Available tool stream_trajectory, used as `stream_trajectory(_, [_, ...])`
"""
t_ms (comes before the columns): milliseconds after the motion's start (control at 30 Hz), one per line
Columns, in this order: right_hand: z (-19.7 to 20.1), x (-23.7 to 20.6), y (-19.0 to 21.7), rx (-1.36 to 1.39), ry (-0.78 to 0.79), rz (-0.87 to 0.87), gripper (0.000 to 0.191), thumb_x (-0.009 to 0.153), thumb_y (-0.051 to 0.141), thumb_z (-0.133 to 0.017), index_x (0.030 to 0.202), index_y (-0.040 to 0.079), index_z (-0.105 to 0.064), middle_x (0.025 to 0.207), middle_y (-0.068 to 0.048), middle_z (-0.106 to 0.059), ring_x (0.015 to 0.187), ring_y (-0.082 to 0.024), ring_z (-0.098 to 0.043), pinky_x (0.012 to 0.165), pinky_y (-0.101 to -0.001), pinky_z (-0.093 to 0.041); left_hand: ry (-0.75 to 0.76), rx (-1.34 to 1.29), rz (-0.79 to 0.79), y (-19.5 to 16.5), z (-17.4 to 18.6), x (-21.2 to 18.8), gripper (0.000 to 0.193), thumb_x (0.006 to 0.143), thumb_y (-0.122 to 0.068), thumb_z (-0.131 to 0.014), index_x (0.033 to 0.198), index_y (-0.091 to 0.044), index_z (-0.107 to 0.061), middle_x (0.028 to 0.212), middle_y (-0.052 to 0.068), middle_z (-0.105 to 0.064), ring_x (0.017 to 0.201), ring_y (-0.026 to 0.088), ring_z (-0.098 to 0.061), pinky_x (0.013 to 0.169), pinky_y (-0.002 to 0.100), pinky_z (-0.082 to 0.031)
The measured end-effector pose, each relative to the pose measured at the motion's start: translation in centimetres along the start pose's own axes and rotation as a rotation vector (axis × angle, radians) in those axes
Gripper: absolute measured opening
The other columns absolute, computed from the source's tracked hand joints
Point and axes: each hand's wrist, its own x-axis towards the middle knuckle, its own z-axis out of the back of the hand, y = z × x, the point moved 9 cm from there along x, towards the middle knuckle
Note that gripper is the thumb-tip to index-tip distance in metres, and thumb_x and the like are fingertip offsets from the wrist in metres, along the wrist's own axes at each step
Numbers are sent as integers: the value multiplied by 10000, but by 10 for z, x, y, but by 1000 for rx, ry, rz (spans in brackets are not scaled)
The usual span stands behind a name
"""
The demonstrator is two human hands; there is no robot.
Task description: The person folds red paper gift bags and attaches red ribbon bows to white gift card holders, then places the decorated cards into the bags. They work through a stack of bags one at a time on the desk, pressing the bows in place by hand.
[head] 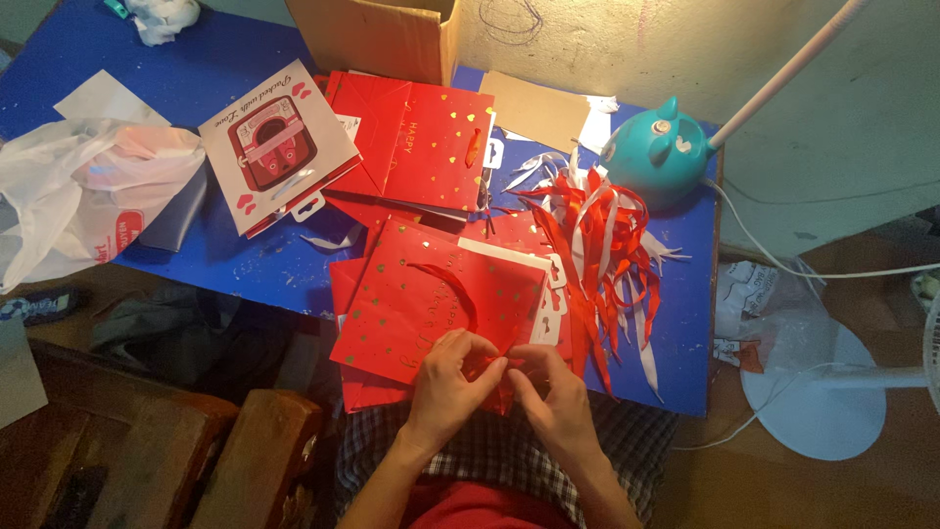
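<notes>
Blue table (245, 260) carries the work, close to the person's checked lap. Left hand (452, 377) and right hand (548, 392) both pinch a red ribbon (494, 364) at the near edge of a red gift bag (431, 304). Beyond lies a loose ribbon pile (597, 235). The thin ribbon may slip from the fingertips, because the grip is small.

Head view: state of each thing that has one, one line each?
Left hand: pinching a red ribbon.
Right hand: pinching the same ribbon.
Top red gift bag: flat, handle ribbon looped on it.
Ribbon pile: loose, tangled.
Cardboard box: open.
White plastic bag: crumpled.
</notes>
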Motion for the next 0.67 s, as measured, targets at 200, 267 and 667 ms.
stream_trajectory(200, [-6, -3, 29, -235, -31, 269, 224, 840, 83, -752, 1052, 42, -693, 937, -109, -683, 841, -242, -681, 742, -349, -539, 10, -53, 55, 12, -2, 2, 169, 822, -159, -795, 844, -40, -677, 835, 65, -693, 805, 214, -684, 714, 346, -545])
stream_trajectory(267, [-7, -2, 32, -252, -53, 314, 202, 847, 95, -746, 1037, 47, -698, 942, -102, -692, 875, -259, -671, 764, -356, -527, 19, -65, 91, 17, -3, 1, 171, 819, -163, -796, 840, -40, -679, 828, 63, -694, 783, 204, -686, 697, 337, -548])
stream_trajectory(667, [-4, 11, -23, 144, -68, 19, 113, 969, 137, -615, 994, 42, -671, 768, -57, -739, 641, -134, -672, 591, -284, -533, 35, -65, 73, 10, -4, 3, 183, 825, -175, -800, 807, -44, -675, 814, 54, -683, 762, 191, -670, 649, 323, -536])
